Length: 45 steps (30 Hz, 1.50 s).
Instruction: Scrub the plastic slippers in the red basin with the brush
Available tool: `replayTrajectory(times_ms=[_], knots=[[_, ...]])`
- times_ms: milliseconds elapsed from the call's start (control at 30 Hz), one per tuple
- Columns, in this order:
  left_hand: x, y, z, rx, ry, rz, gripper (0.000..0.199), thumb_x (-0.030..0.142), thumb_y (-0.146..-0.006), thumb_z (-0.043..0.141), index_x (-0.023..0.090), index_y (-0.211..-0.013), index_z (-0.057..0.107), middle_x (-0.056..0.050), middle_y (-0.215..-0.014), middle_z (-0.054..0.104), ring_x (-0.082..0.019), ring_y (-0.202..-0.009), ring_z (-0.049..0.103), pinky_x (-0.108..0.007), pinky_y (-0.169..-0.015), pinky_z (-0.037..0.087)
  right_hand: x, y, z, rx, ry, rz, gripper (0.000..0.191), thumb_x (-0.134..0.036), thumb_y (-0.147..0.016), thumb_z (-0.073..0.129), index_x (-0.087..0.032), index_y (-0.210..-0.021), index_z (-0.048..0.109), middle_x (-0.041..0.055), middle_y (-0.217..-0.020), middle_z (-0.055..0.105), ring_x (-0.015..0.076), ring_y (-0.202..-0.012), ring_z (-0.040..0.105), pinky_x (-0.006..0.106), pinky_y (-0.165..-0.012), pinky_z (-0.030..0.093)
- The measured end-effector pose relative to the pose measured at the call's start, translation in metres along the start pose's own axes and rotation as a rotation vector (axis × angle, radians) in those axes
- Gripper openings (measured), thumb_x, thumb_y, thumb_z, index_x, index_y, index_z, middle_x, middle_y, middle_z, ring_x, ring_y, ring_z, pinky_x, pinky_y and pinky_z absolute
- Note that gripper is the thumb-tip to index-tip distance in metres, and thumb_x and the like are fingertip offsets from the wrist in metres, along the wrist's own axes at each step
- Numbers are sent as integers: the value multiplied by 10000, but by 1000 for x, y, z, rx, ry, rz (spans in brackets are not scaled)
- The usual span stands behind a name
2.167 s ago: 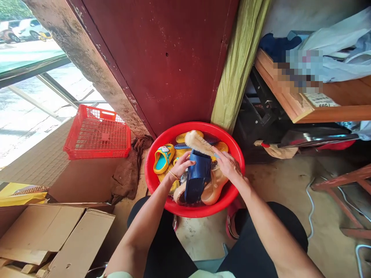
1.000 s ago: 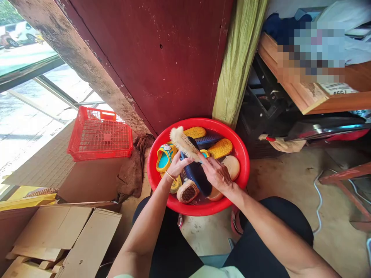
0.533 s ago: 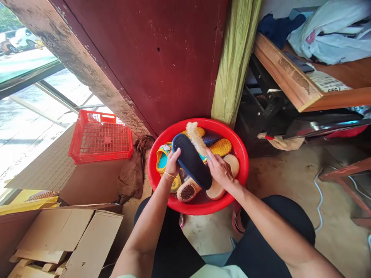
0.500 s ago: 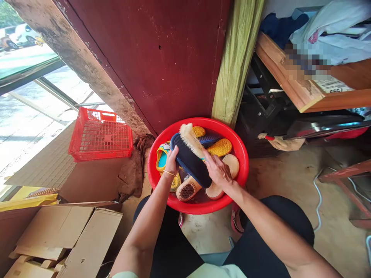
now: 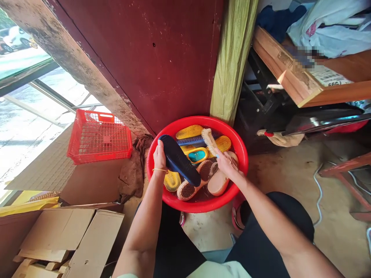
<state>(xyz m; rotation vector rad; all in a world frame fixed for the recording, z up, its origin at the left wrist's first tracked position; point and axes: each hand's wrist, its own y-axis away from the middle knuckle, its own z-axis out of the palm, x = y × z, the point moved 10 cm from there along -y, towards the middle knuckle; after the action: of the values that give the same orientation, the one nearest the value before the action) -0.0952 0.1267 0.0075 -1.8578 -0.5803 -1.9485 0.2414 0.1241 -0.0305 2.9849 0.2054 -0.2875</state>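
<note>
My left hand (image 5: 160, 157) grips a dark navy shoe (image 5: 180, 162) by its edge, tilted over the left half of a red basin (image 5: 242, 146). In my right hand (image 5: 227, 163) is a scrub brush (image 5: 209, 141) with pale bristles, held apart from the shoe over the basin's right side. Several shoes lie in water below: a yellow sole (image 5: 189, 132), a blue ridged sole (image 5: 189, 142), a yellow shoe with a turquoise inside (image 5: 197, 155), and beige shoes (image 5: 218, 183) near the front. The navy shoe and my right hand cover parts of them.
A red plastic crate (image 5: 100, 137) sits to the left on cardboard, beside a brown cloth (image 5: 131, 173). Open cardboard boxes (image 5: 58, 231) stand at lower left. A maroon door (image 5: 139, 58) and yellow-green curtain (image 5: 232, 61) rise behind the basin. A wooden drawer (image 5: 307, 92) juts out at right.
My left hand has moved the navy shoe left and turned it. The brush, which lay against the shoe, is now apart from it to the right. More shoes in the basin show.
</note>
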Motion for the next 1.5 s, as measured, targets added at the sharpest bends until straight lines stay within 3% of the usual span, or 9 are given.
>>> replayTrajectory(times_ms=[133, 233, 500, 600, 767, 1000, 1233, 1367, 1500], knots=[[13, -12, -35, 201, -286, 15, 675, 712, -930, 400, 135, -1174, 651, -152, -1287, 667, -284, -1327, 546, -388, -1126, 413, 16, -2, 6, 6, 123, 33, 646, -158, -991, 303, -193, -1631, 220, 206, -1195, 663, 281, -1032, 660, 367, -849, 521], [25, -9, -41, 272, -324, 126, 676, 644, -963, 402, 121, -1377, 505, -179, -1397, 585, -270, -1341, 531, -384, -1138, 394, 11, -5, 15, -51, 128, -52, 634, -119, -972, 313, -202, -1601, 323, 205, -1231, 655, 279, -1054, 658, 372, -876, 520], [41, 52, 52, -126, -746, 627, 882, 581, -825, 671, 214, -1553, 331, -177, -1689, 114, -368, -1559, 111, -590, -1236, 138, 6, -9, 30, -191, 85, -56, 530, -115, -970, 349, -164, -1459, 548, 221, -1250, 664, 290, -1145, 645, 385, -953, 498], [36, 62, 59, -90, -771, 615, 932, 573, -865, 623, 189, -1600, 200, -189, -1693, 73, -375, -1564, 57, -635, -1229, 68, 2, -11, 30, -199, 73, -57, 522, -113, -963, 370, -182, -1441, 569, 208, -1238, 677, 285, -1155, 647, 370, -959, 489], [15, 51, 45, -52, -528, 439, 921, 484, -889, 623, 192, -1610, 132, -161, -1673, 201, -306, -1545, 208, -496, -1254, 209, 17, -16, 20, -188, 26, -9, 593, -182, -966, 427, -250, -1555, 408, 148, -1193, 711, 263, -1105, 673, 341, -918, 499], [-2, 61, 85, -543, -580, 382, 976, 555, -816, 707, 223, -1603, 234, -134, -1554, 458, -334, -1405, 474, -486, -1158, 393, 36, -12, -1, -62, 77, 105, 581, -128, -988, 301, -180, -1557, 405, 200, -1277, 659, 274, -1150, 656, 363, -969, 477], [40, 38, 43, -172, -787, 460, 945, 647, -805, 680, 261, -1581, 306, -129, -1541, 484, -339, -1387, 488, -500, -1134, 407, 17, -8, -4, -172, 20, -82, 613, -178, -954, 452, -271, -1558, 396, 125, -1277, 683, 247, -1147, 651, 329, -981, 470], [58, 32, 24, 3, -906, 505, 920, 694, -798, 653, 244, -1553, 382, -159, -1574, 428, -404, -1428, 406, -587, -1171, 308, 50, -17, -19, -29, -10, 121, 769, -261, -936, 541, -101, -1610, 207, 230, -1269, 661, 311, -1144, 654, 387, -967, 484], [43, 43, 42, -38, -959, 490, 833, 662, -867, 578, 218, -1546, 392, -194, -1603, 367, -432, -1461, 338, -652, -1166, 241, 72, -27, -2, -23, -217, 337, 855, -357, -914, 599, -29, -1593, 197, 270, -1251, 664, 329, -1031, 709, 391, -852, 552]])
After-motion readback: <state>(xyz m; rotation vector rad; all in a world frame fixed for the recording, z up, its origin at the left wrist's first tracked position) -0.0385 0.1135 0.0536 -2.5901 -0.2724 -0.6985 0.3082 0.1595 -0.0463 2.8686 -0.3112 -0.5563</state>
